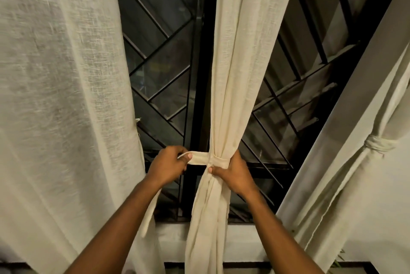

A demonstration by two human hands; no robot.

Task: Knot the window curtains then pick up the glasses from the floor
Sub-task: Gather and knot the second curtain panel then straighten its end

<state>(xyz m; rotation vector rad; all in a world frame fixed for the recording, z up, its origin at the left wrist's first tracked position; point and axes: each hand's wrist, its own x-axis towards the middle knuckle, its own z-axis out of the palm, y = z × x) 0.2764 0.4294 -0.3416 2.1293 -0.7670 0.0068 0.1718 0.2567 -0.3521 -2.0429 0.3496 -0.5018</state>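
A cream middle curtain hangs gathered in front of the dark window. A fabric tie band is wrapped round it at its narrowest point. My left hand pinches the band's free end and holds it out to the left. My right hand grips the gathered curtain just below the band, thumb pressed against the wrap. The curtain at the right is bound with its own tie. The left curtain hangs loose. No glasses are in view.
Behind the curtains is a window with a black metal grille of diagonal bars. A pale sill runs below it. A loose tie strip dangles from the left curtain's edge beside my left forearm.
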